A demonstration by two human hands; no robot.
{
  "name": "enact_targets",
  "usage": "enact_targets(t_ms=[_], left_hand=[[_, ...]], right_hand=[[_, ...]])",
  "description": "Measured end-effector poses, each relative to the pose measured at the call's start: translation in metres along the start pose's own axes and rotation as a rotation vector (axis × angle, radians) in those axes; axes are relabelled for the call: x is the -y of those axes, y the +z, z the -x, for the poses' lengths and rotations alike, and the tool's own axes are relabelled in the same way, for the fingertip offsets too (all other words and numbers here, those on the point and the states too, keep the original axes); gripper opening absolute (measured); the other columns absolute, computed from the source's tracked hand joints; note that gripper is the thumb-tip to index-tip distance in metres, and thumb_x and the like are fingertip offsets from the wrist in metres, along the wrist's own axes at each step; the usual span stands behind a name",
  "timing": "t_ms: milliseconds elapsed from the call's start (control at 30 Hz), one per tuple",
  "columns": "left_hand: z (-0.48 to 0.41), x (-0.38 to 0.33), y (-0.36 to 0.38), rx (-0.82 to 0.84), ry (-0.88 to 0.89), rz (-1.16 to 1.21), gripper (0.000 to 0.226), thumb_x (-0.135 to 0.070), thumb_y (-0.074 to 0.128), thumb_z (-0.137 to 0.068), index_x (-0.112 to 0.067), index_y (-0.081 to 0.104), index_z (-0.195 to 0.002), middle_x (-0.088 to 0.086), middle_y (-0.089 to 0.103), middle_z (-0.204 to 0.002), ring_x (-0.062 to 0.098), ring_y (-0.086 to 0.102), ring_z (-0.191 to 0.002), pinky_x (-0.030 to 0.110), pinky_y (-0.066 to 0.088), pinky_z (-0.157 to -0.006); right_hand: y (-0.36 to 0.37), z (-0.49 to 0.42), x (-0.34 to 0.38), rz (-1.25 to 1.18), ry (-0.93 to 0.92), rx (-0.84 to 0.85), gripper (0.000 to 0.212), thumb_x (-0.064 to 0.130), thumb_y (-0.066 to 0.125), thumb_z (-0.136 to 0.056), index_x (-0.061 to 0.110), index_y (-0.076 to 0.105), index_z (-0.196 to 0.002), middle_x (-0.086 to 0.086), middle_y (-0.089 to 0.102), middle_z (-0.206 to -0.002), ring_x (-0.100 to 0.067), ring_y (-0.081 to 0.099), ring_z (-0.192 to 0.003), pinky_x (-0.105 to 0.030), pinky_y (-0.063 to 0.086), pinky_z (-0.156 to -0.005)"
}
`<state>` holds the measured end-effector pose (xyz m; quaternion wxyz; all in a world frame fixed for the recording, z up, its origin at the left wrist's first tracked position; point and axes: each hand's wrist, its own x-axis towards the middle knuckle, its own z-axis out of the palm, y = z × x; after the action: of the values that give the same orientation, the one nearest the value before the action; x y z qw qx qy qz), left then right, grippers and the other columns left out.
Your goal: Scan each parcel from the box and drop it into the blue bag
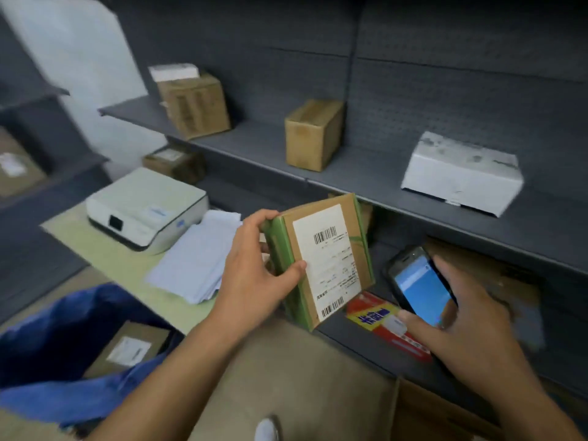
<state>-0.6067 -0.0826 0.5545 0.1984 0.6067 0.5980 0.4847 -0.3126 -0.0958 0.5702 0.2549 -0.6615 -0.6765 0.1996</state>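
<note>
My left hand (254, 268) grips a brown parcel (321, 259) with green tape and a white barcode label, held upright with the label facing me. My right hand (461, 329) holds a black handheld scanner (416, 281) with a lit blue screen, just right of the parcel. The blue bag (63, 338) lies open at lower left with a labelled brown parcel (130, 348) inside it. A big cardboard box flap (302, 377) spreads below my arms; the box's inside is hidden.
Grey shelves (366, 186) carry two brown boxes (194, 103) (313, 135) and a white box (461, 173). A white printer (146, 208) and a stack of paper sheets (197, 259) sit on a pale table at left. A red and yellow packet (381, 319) lies on the lower shelf.
</note>
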Motion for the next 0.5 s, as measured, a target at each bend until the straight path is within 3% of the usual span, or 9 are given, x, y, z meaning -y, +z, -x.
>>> enact_targets(t_ms=[133, 267, 500], left_hand=[[0.027, 0.046, -0.101, -0.157, -0.103, -0.038, 0.078, -0.032, 0.084, -0.078, -0.069, 0.03, -0.121, -0.031, 0.048, -0.131, -0.005, 0.055, -0.112, 0.023, 0.052, -0.082], [0.047, 0.092, -0.186, -0.262, -0.155, -0.056, 0.077, -0.032, 0.083, -0.079, -0.066, 0.031, -0.125, -0.023, 0.049, -0.137, 0.0, 0.057, -0.111, 0.02, 0.049, -0.081], [0.065, 0.164, -0.324, -0.3, -0.217, -0.106, 0.073, -0.036, 0.081, -0.08, -0.052, 0.035, -0.135, -0.019, 0.049, -0.137, -0.003, 0.054, -0.111, 0.019, 0.046, -0.081]], right_hand=[[0.055, 0.006, 0.087, -0.005, -0.191, 0.088, 0.092, 0.066, 0.071, -0.064, 0.045, 0.031, -0.144, 0.028, 0.041, -0.106, 0.004, 0.044, -0.086, -0.02, 0.035, -0.069], [0.108, 0.019, 0.164, -0.025, -0.292, 0.118, 0.091, 0.066, 0.072, -0.066, 0.045, 0.031, -0.145, 0.041, 0.036, -0.105, 0.027, 0.038, -0.093, -0.011, 0.031, -0.068], [0.201, 0.046, 0.28, -0.073, -0.368, 0.18, 0.088, 0.063, 0.074, -0.065, 0.046, 0.034, -0.142, 0.046, 0.038, -0.103, 0.025, 0.039, -0.096, -0.008, 0.032, -0.063]])
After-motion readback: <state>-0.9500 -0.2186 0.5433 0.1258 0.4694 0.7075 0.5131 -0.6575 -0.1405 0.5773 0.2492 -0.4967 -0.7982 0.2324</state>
